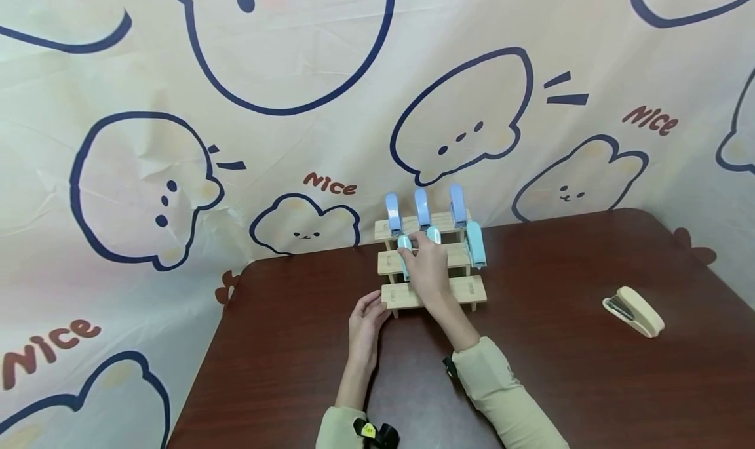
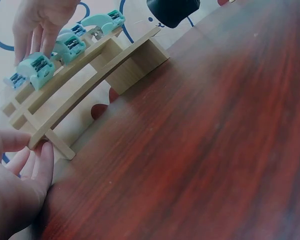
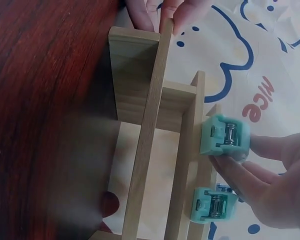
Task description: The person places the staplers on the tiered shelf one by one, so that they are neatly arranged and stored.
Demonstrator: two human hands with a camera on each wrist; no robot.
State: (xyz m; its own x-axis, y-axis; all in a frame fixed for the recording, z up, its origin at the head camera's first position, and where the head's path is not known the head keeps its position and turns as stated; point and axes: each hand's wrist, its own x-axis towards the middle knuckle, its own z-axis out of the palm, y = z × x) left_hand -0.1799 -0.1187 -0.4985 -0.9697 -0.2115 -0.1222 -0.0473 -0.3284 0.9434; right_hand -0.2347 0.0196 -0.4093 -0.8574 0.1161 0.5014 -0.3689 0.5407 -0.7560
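A three-tier wooden stand (image 1: 433, 295) is set near the table's back edge. My right hand (image 1: 429, 272) grips a small teal stapler (image 3: 220, 135) by its sides, at the left end of the middle tier. Two more teal staplers share that tier; the rightmost teal stapler (image 1: 475, 244) leans at its right end. Several light blue staplers, among them one blue stapler (image 1: 422, 208), stand upright along the top tier. At the lowest tier's left end, my left hand (image 1: 364, 328) pinches the board, thumb above and fingers beneath, as the left wrist view shows.
A cream stapler (image 1: 634, 311) lies on the dark wooden table (image 1: 295, 344), well to the right of the stand. Behind the table hangs a pale printed cloth (image 1: 283, 147) with cartoon outlines, close to the top tier.
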